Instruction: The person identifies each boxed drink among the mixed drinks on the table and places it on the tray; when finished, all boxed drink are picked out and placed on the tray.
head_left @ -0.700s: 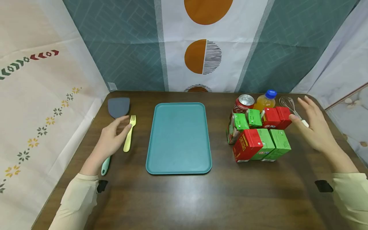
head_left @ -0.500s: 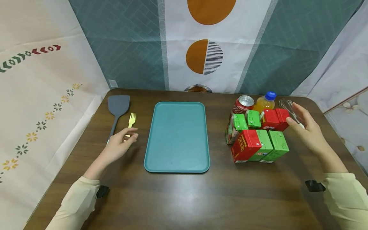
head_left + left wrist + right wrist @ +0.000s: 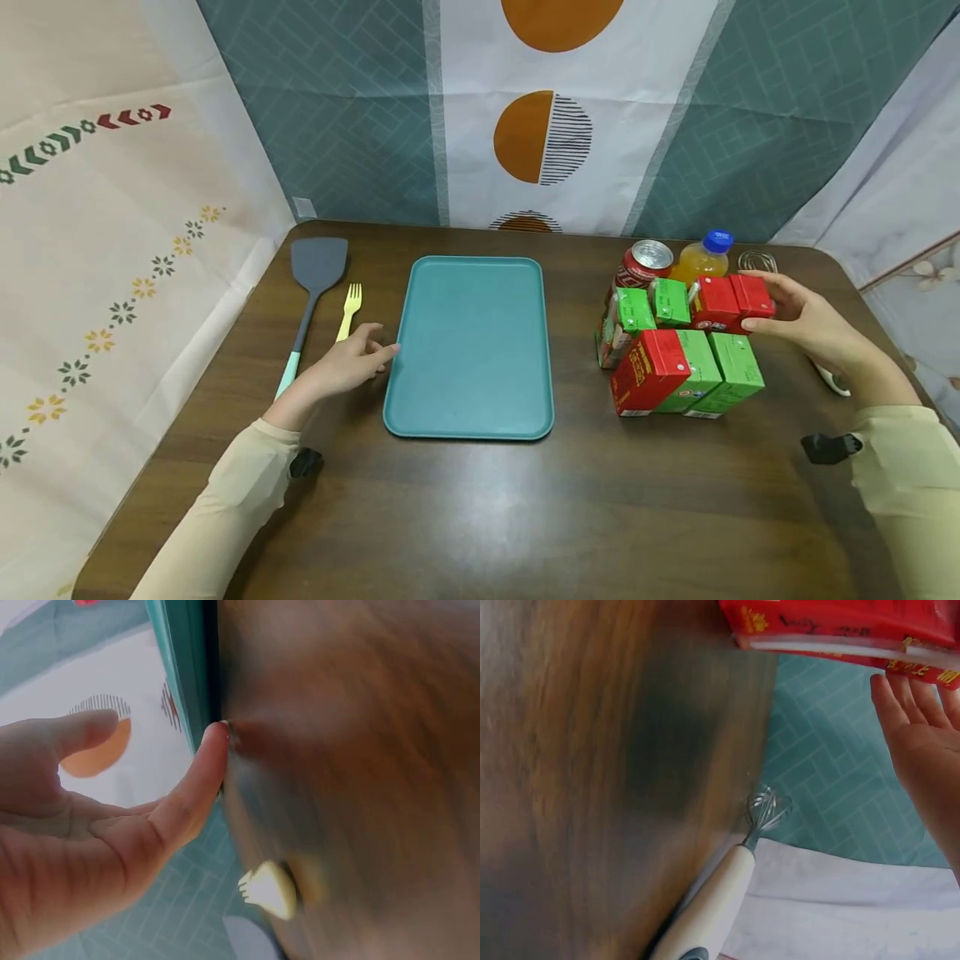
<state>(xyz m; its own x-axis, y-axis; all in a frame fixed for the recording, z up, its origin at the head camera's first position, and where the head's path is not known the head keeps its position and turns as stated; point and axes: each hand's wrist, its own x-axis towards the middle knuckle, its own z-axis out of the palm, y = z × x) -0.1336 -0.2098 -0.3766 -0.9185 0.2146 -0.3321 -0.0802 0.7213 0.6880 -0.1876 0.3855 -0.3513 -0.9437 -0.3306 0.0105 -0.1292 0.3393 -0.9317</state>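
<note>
Reaching seems the step in hand: left hand (image 3: 348, 367), loosely parted, at the left edge of the tray (image 3: 472, 350); right hand (image 3: 821, 333) around the rightmost red carton (image 3: 752, 295), grip unclear; next likely needs firm contact.

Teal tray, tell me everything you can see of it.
The teal tray is rectangular, with rounded corners and a low raised rim, and looks like smooth plastic. It lies flat on the brown table, longer from front to back, between the yellow fork and the drink cartons. The left hand seems to touch its left edge.
</note>
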